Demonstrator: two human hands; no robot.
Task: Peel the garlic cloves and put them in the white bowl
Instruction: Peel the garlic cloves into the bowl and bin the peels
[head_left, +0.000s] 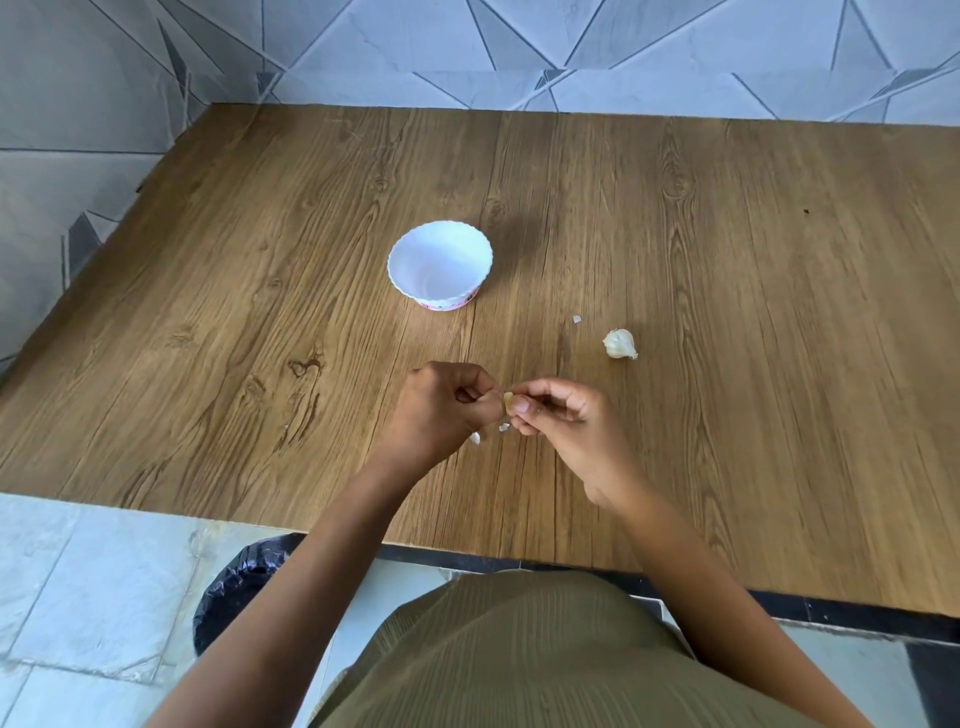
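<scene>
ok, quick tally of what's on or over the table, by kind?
White bowl: 1
Garlic bulb: 1
Garlic clove, being peeled: 1
Peel scraps: 3 clearly visible
Total: 6

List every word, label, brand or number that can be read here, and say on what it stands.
None can be read.
The white bowl has a pink printed band at its base, but its marks are too blurred to tell if they are letters.
The table and the garlic bulb bear no text.
</scene>
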